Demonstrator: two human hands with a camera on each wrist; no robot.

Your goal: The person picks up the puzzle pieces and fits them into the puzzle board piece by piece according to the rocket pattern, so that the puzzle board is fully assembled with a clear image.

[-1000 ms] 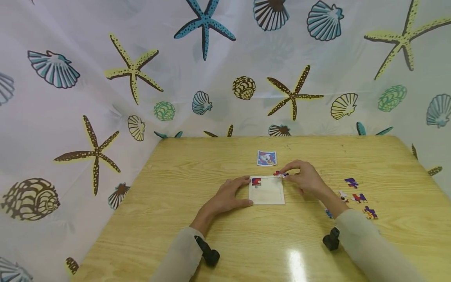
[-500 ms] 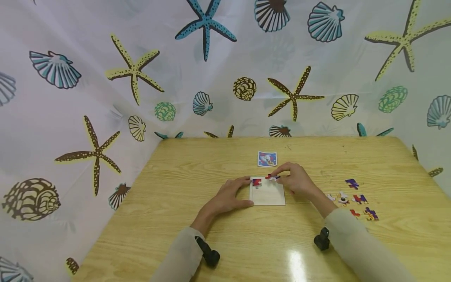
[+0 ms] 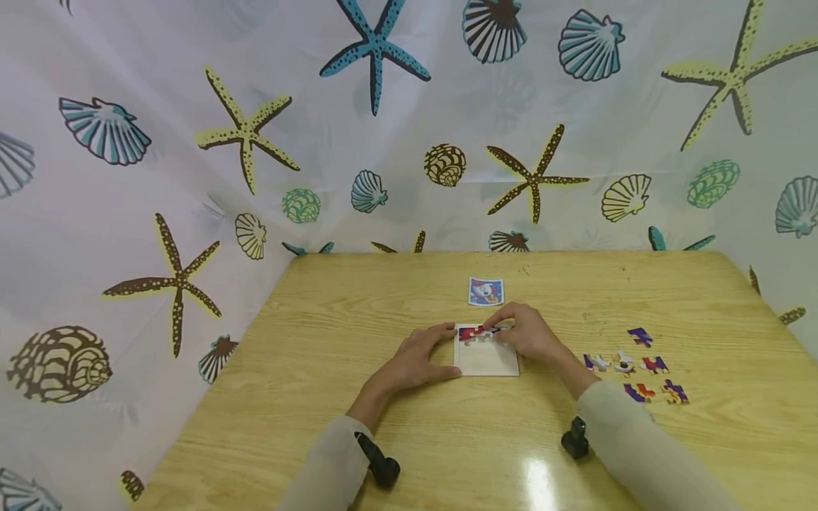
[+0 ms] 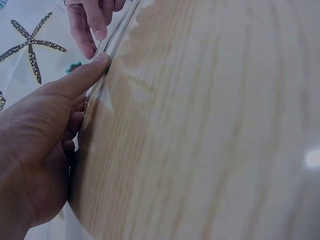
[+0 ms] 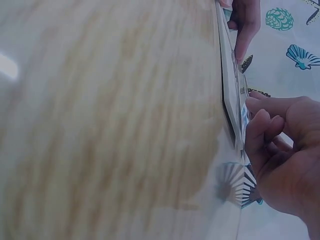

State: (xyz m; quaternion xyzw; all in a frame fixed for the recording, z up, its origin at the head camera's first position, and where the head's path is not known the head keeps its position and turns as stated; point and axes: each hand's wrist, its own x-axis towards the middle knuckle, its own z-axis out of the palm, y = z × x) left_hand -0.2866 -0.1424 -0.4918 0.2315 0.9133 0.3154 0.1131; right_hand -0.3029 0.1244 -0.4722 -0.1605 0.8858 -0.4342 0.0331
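Observation:
A white square puzzle tray point(image 3: 488, 362) lies on the table in the head view. My left hand point(image 3: 409, 360) grips its left side, index finger at the far corner and thumb at the near one. A red and purple jigsaw piece point(image 3: 467, 333) sits in the tray's far left corner. Right beside it, along the far edge, my right hand point(image 3: 529, 333) pinches a second jigsaw piece point(image 3: 488, 335), partly hidden by the fingers. In the right wrist view, the right thumb and fingers point(image 5: 257, 127) are bent close over the tray's edge.
Behind the tray lies a small picture card point(image 3: 486, 292) with a white character on blue. Several loose jigsaw pieces point(image 3: 624, 363) are spread at the right, one purple piece point(image 3: 640, 337) farther back. A shell-patterned cloth point(image 3: 396, 156) hangs behind the wooden table point(image 3: 345, 298).
My right hand has moved left and nearer with its jigsaw piece, from the tray's far right corner to beside the corner piece. More loose pieces now show at the right. My left hand stays put.

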